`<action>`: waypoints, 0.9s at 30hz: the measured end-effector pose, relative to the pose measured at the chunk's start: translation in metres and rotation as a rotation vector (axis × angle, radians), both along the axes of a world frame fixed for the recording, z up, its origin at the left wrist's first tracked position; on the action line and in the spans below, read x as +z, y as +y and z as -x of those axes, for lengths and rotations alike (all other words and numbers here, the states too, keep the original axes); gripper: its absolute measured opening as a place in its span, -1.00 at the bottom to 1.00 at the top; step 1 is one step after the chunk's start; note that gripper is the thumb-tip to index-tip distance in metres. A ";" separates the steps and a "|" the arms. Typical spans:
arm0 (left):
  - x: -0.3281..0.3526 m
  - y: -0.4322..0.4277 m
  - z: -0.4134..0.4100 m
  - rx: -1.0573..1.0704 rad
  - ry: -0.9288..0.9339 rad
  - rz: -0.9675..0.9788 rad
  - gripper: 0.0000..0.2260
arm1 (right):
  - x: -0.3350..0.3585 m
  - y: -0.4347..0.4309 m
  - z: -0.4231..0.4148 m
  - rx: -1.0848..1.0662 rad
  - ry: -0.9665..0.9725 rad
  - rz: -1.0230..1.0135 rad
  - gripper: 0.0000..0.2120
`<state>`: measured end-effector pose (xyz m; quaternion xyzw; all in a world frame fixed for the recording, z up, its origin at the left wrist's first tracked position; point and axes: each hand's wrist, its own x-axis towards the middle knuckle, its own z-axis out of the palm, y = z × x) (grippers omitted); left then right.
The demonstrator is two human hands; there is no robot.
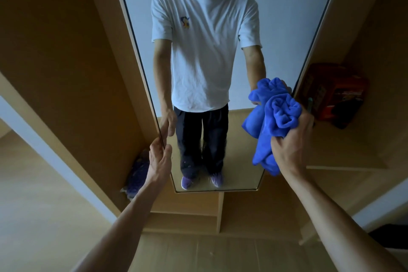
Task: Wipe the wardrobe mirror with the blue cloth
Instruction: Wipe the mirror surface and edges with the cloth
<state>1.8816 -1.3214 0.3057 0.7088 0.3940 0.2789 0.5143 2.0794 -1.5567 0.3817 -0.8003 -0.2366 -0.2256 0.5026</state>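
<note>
Right grip (291, 139) is closed on the blue cloth (274, 121) — fingers curled into the bunched fabric, a loose tail hanging below the fist. Cloth sits at the lower right part of the mirror (287, 11), close to its right edge. The wad and its reflection meet, so it looks in contact with the glass. Left grip (160, 157) clamps the mirror's left edge low down: thumb on the glass side, fingers wrapped round behind the edge. Both arms reach forward from the bottom of the view, well apart.

Mirror is a tall narrow panel with a thin frame, standing between wooden wardrobe panels (77, 62). In the glass: a person in a white T-shirt, dark trousers and purple shoes, headset on, one arm out to the cloth, the other down at the mirror's edge.

Right of the mirror a red box (331, 95) sits on a wardrobe shelf (344, 152), just beside the cloth hand in the view — cannot tell whether they touch. Lower left, behind the mirror's edge, there is a purple bundle (139, 172), too blurred to identify. Light wood floor (44, 216) below.
</note>
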 end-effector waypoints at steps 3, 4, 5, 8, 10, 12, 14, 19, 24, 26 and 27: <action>0.000 0.002 0.003 -0.029 0.008 0.009 -0.60 | 0.004 0.010 0.010 -0.008 -0.017 -0.084 -0.57; -0.001 0.002 0.004 -0.038 0.016 0.012 -0.59 | 0.007 0.013 0.014 0.003 -0.024 -0.116 -0.53; -0.001 0.002 0.004 -0.044 0.022 0.016 -0.59 | 0.009 0.017 0.019 0.012 -0.031 -0.138 -0.50; -0.001 0.004 0.005 -0.045 0.029 0.026 -0.58 | 0.012 0.028 0.026 -0.011 -0.047 -0.147 -0.55; -0.003 0.005 0.006 -0.053 0.030 0.029 -0.56 | 0.012 0.034 0.028 -0.007 -0.055 -0.124 -0.55; -0.005 0.007 0.006 -0.069 0.019 0.023 -0.58 | 0.013 0.041 0.030 -0.008 -0.081 -0.100 -0.54; -0.007 0.008 0.007 -0.079 0.020 0.017 -0.60 | 0.011 0.048 0.031 -0.035 -0.088 -0.086 -0.56; -0.015 0.012 0.010 -0.117 0.026 0.031 -0.56 | 0.006 0.068 0.047 -0.083 -0.128 -0.043 -0.61; -0.019 0.018 0.014 -0.160 -0.011 0.046 -0.74 | 0.000 0.087 0.062 -0.097 -0.132 0.014 -0.62; -0.020 0.021 0.016 -0.178 -0.021 0.044 -0.75 | -0.006 0.096 0.068 -0.100 -0.184 0.007 -0.63; -0.020 0.022 0.017 -0.183 -0.022 0.042 -0.72 | -0.010 0.100 0.072 -0.093 -0.205 -0.005 -0.63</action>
